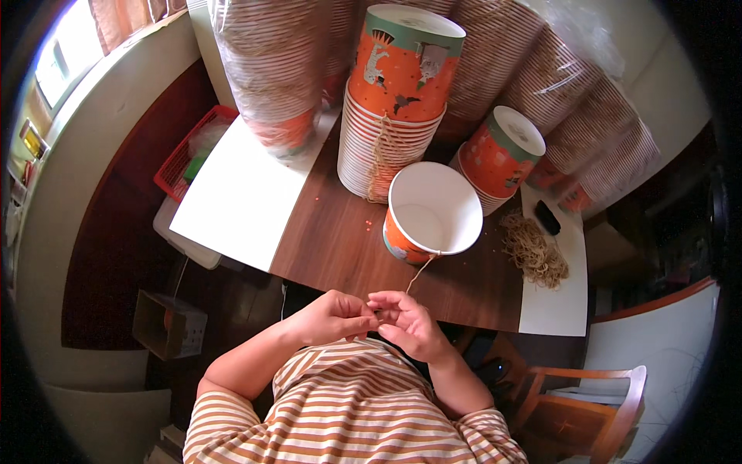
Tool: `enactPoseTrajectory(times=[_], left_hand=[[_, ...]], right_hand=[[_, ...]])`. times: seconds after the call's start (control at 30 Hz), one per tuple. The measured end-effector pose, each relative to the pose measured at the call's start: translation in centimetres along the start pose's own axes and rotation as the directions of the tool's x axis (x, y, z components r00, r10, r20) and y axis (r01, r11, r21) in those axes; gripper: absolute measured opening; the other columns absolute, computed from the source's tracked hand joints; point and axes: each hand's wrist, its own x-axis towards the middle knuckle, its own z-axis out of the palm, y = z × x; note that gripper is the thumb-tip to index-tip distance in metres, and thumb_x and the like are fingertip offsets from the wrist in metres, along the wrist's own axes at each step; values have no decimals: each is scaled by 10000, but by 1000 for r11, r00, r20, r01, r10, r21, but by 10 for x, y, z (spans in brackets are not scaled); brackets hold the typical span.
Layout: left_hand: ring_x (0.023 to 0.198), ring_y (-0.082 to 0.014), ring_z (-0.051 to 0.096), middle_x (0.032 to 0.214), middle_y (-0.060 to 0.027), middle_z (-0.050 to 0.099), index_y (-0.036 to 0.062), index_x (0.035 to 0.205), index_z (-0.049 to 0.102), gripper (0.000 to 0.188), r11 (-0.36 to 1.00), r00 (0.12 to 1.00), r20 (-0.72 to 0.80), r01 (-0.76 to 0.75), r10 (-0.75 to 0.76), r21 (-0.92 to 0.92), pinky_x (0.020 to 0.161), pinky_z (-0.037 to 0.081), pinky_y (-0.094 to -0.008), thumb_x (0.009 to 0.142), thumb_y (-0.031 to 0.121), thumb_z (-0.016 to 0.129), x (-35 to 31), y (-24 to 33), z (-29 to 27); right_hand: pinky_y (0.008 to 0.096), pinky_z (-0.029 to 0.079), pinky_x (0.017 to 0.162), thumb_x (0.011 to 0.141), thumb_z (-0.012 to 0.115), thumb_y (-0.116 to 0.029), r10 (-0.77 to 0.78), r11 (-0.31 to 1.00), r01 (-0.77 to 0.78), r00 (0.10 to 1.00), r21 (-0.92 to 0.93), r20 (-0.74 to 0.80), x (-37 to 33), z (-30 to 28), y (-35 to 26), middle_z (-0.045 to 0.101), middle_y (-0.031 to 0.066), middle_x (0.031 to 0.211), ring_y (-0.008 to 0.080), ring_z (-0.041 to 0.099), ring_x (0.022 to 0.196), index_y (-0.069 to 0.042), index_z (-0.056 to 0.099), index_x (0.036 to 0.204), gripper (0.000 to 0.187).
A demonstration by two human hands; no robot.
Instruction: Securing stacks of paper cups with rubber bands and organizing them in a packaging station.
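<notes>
A paper bucket (pixel 434 207), white inside and orange and green outside, lies tilted on the table with its mouth toward me. From its rim a thin tan paper-like string (pixel 420 274) runs down to my hands at the table's front edge. My left hand (pixel 340 318) is closed in a pinch, its fingertips meeting those of the other hand. Curled loosely round the string, my right hand (pixel 411 325) has its thumb and fingers bent toward the left fingertips. The string's end is mostly hidden between the fingers.
Behind the bucket rises a nested bucket stack (pixel 390 139) with string hanging down its side. A shorter stack (pixel 502 155) and plastic-wrapped stacks (pixel 267 69) stand around it. At right lie a heap of loose tan strings (pixel 535 251) and a black object (pixel 547 218). A wooden chair (pixel 576 410) stands lower right.
</notes>
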Motion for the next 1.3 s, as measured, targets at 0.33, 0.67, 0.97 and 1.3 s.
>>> enactPoseTrajectory(times=[0.33,0.67,0.97,1.3], left_hand=[[661,-58,553,745,-9,635,-1,956,661,237,999,996,-88,15,-12,30,600,463,-204,938,212,560,-3,-1,0],[682,-67,567,774,-18,648,-11,976,664,210,998,996,-82,-15,20,60,618,475,-215,914,177,592,0,2,1],[690,-53,560,769,-10,653,-21,890,672,163,985,980,-168,-76,102,157,612,468,-216,860,139,657,-3,1,5],[599,-239,568,680,-74,556,32,800,642,85,431,690,34,-489,723,758,531,474,-332,735,38,697,-3,11,14]], right_hand=[[219,437,568,806,657,22,-276,741,160,958,-652,-78,2,8,-12,585,43,821,77,529,665,-6,613,883,93],[302,487,587,764,677,30,-444,499,261,896,-827,15,2,11,-17,594,102,799,222,596,679,-20,599,861,134],[313,486,579,796,657,4,-469,467,276,883,-840,29,-2,14,-13,579,102,795,234,587,668,-24,576,870,113],[313,480,588,812,648,-1,-462,527,298,887,-796,26,-5,10,-15,560,114,795,241,581,674,-16,557,900,127]])
